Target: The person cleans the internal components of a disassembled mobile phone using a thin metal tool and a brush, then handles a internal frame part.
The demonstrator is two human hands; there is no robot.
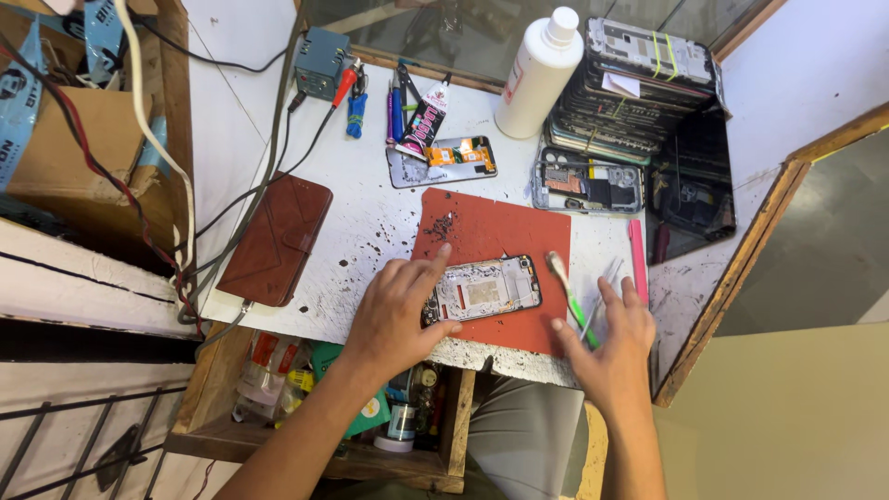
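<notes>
Phone frame (483,290) on the red mat (505,231), long axis left to right, pinned at its left end under the spread left hand (396,310); right hand (611,343) just beside its right end, grasping a green toothbrush (569,296).

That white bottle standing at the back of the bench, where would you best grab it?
Around its straight body, below the shoulder, coming from the front. The bottle stands upright, the stack of phones crowds its right side, and the cap is probably too narrow for a firm hold.
</notes>
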